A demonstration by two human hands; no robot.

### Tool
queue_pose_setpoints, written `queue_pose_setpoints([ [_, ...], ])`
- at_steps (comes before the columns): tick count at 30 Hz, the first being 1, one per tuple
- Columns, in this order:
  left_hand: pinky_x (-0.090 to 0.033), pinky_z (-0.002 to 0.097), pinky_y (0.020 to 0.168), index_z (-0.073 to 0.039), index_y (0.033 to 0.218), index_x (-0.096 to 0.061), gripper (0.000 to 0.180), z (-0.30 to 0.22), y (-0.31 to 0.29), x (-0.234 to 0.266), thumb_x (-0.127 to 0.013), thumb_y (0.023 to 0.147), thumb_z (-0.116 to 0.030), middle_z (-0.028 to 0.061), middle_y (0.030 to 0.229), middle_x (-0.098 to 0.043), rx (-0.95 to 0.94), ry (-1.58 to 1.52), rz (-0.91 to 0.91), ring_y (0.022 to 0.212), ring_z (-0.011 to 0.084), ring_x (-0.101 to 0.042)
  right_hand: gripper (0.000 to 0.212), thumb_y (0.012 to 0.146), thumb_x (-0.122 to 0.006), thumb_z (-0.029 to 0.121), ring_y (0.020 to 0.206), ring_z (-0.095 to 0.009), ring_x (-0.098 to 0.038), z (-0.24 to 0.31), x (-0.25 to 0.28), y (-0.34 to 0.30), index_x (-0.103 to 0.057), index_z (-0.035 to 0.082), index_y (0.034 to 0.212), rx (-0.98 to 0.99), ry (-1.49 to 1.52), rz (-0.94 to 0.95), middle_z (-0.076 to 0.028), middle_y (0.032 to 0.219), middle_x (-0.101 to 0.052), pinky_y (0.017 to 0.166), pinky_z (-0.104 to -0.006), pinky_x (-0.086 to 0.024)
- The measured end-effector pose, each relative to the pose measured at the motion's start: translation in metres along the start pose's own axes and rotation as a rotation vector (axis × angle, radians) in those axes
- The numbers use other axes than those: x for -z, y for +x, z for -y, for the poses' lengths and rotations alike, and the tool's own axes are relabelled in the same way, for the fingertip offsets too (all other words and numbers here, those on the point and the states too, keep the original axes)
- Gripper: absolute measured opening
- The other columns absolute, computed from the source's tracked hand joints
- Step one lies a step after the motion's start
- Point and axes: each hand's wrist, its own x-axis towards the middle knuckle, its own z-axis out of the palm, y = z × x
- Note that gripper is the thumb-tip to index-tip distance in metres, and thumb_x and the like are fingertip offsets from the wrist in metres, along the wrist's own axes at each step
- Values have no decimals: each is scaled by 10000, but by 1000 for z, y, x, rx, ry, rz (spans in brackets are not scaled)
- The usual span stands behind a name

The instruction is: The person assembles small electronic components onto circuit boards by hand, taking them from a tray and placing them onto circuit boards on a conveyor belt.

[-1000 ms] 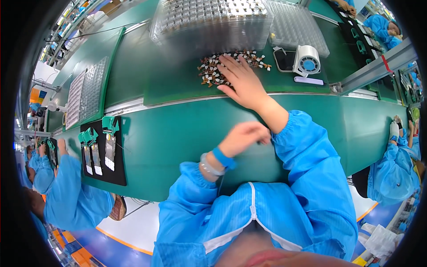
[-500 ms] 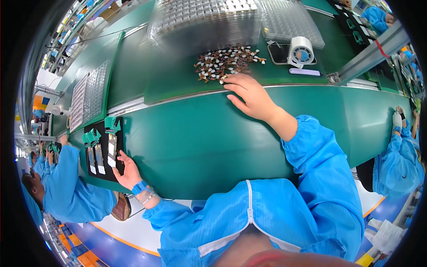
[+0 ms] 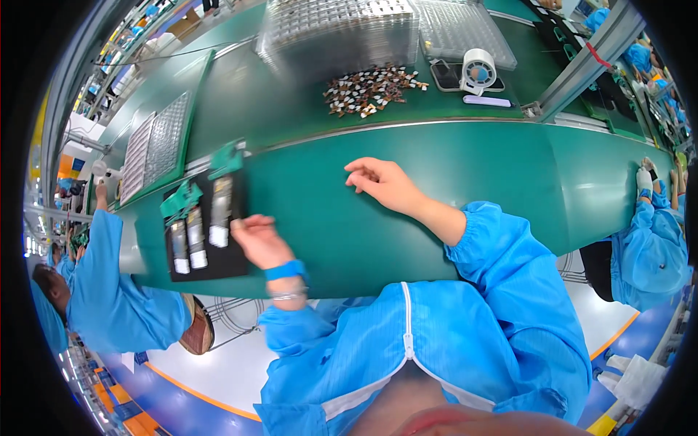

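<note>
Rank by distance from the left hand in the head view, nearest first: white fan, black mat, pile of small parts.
From the left hand:
1. Black mat: just to its left.
2. Pile of small parts: across the table, to its right.
3. White fan: farther right, past the pile.

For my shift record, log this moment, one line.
left hand: by black mat | right hand: over green bench, fingers curled | on mat: three green-ended pieces | beyond: loose parts pile
</note>
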Motion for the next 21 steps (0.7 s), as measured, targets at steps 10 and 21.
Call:
queue_pose_setpoints([
  [10, -457, 287, 843, -3, 1066, -539, 272, 3, -187, -23, -505, 942, -243, 93, 985, -612, 799, 218, 1575, 921, 156, -581, 587, 785, -673, 184, 740, -98, -548, 16, -11, -30, -395, -39, 1250, -252, 294, -219, -64, 917, -629, 566, -182, -373],
  [21, -466, 276, 657, -8, 953, -566, 257, -43, -98, -30, -660, 825, -209, 81, 856, -592, 50, 855, 1017, 754, 163, -571, 607, 816, -627, 84, 914, -167, -594, 39, 126, -119, -345, 34, 1351, -334, -17, -543, -106, 986, -621, 785, -280, -470],
])
